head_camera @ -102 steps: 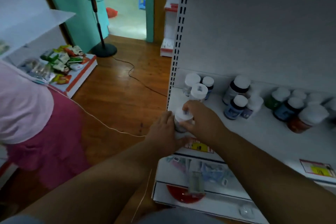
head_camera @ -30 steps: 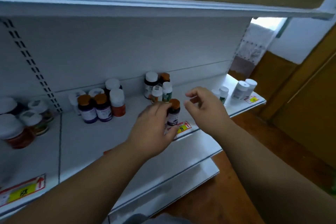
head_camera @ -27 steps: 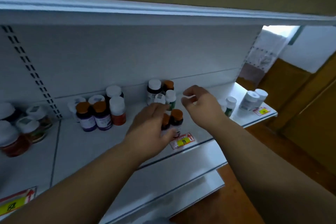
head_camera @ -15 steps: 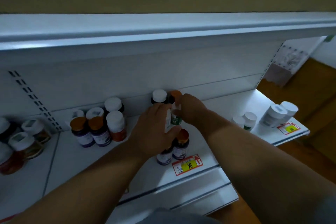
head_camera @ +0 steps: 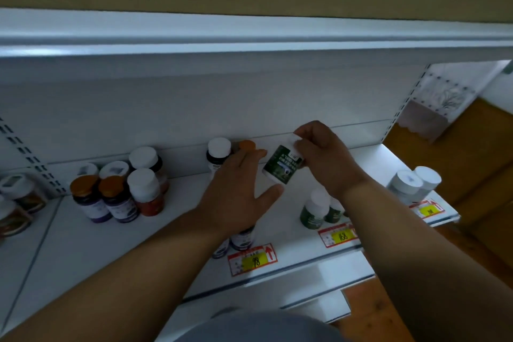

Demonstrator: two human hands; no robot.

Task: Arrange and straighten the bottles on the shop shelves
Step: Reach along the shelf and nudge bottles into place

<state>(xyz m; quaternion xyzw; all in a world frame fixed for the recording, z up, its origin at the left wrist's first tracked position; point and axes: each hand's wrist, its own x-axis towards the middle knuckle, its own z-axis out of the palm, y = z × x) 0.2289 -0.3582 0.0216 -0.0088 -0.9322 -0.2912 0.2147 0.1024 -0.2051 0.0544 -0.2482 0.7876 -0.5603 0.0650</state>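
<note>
A green-labelled bottle (head_camera: 283, 165) with a white cap is held tilted above the white shelf (head_camera: 177, 219), its cap end up toward the back panel. The right hand (head_camera: 323, 158) grips it by the cap end, fingers curled round the top. The label carries pale print and a small picture, too blurred to read. The left hand (head_camera: 238, 191) is spread flat just left of the bottle, fingers straight, holding nothing; its thumb reaches under the bottle's lower end.

Beneath the left hand two dark bottles (head_camera: 241, 239) stand at the shelf's front edge, behind a red and yellow price tag (head_camera: 254, 259) reading "98". To the right two green bottles (head_camera: 315, 209) with white caps stand behind another tag (head_camera: 340, 236) that seems to read "168". Behind the left hand a white-capped bottle (head_camera: 218, 153) and an orange-capped one (head_camera: 246, 145) stand against the back. Farther left is a cluster with orange and white caps (head_camera: 119, 189). At the far right two white bottles (head_camera: 415, 184) stand near a third tag (head_camera: 429, 210), its number unreadable.
</note>
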